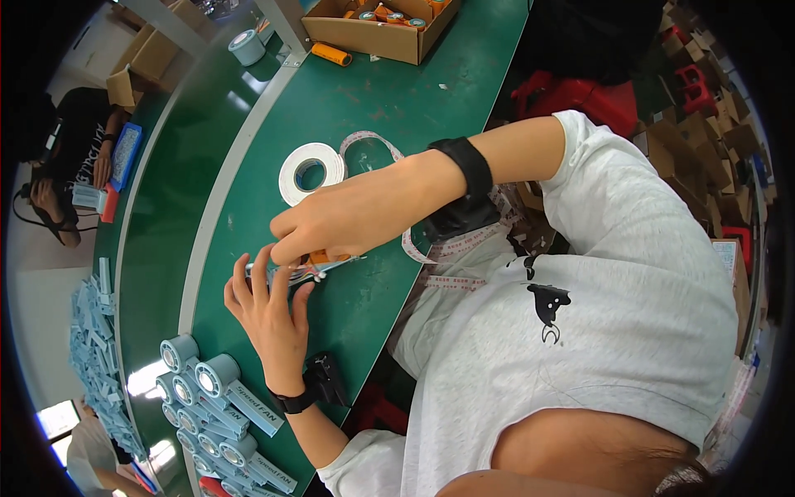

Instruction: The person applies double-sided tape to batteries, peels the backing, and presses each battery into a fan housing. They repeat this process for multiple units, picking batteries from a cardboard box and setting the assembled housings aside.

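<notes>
Both hands are meeting mid-desk (373, 108), the left hand (269, 311) spreading open fingers to steady a small orange-tipped part (310, 263) while the right hand (348, 219) is pinching it closed from above, white tape roll (310, 172) near.

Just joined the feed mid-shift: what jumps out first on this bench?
The two hands meet mid-table: the right hand presses down on a small orange-and-silver part that the left hand steadies. Behind them lies a white tape roll, and blue-grey boxes are stacked at the lower left.
</notes>
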### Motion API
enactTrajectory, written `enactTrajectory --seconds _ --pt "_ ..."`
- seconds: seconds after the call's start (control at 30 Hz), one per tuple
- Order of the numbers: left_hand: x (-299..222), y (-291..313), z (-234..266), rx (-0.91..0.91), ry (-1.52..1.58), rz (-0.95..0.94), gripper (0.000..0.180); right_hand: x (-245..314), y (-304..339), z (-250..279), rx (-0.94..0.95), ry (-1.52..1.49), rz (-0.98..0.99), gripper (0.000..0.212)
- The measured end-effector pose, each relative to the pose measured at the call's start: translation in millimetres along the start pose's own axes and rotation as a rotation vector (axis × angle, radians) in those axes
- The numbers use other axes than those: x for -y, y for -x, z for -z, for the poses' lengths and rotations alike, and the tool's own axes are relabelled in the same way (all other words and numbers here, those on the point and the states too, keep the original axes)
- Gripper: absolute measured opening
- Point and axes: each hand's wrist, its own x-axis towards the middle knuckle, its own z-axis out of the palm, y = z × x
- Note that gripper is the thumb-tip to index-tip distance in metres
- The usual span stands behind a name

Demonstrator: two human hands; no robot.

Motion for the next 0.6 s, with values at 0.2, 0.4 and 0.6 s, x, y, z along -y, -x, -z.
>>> enactTrajectory --seconds 0.2,0.4,0.6 --pt "8.4 1.1 -5.4 -0.099 0.174 0.051 0.011 4.4 12.3 -0.7 -0.104 -0.075 -0.055 0.012" --pt "10.6 3.5 -14.9 -0.361 0.739 0.357 0.004 3.4 -2.4 5.9 0.120 0.141 -0.006 0.009" --pt "10.4 4.9 -17.3 -0.389 0.722 0.398 0.006 -8.5 -35.2 -6.9 0.259 0.251 -0.033 0.006"
